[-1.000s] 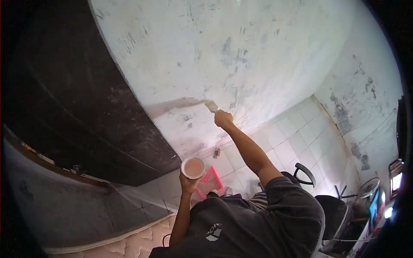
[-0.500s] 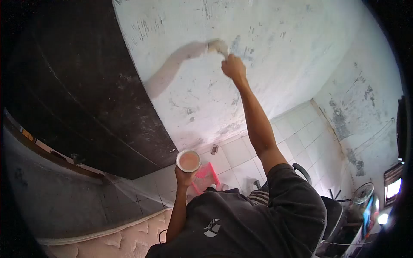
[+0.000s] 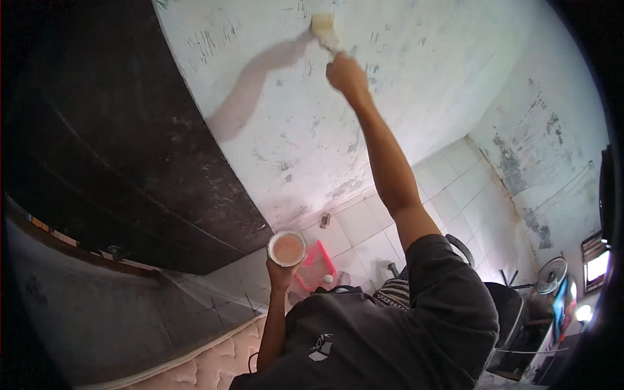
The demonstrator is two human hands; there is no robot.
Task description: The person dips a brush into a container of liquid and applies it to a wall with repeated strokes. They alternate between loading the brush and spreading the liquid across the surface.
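A paintbrush [image 3: 323,27] with pale bristles is against the scuffed white wall [image 3: 260,146], high up. My right hand [image 3: 348,77] is closed round its handle, arm stretched upward. Low at my front, my left hand [image 3: 281,275] grips a round paint can [image 3: 286,249] with a whitish rim and pinkish liquid inside. The can is upright, its open top facing me. My left fingers are partly hidden behind it.
A large dark panel [image 3: 130,130] borders the wall on the left. On the tiled floor [image 3: 374,250] stands a pink basket [image 3: 318,265], with a small block [image 3: 325,220] near the wall. A mattress [image 3: 201,364] lies at lower left; a fan [image 3: 552,275] stands at right.
My right hand has moved up and slightly left with the paintbrush, whose bristles are now higher on the wall. The paint can stays nearly in place in my left hand.
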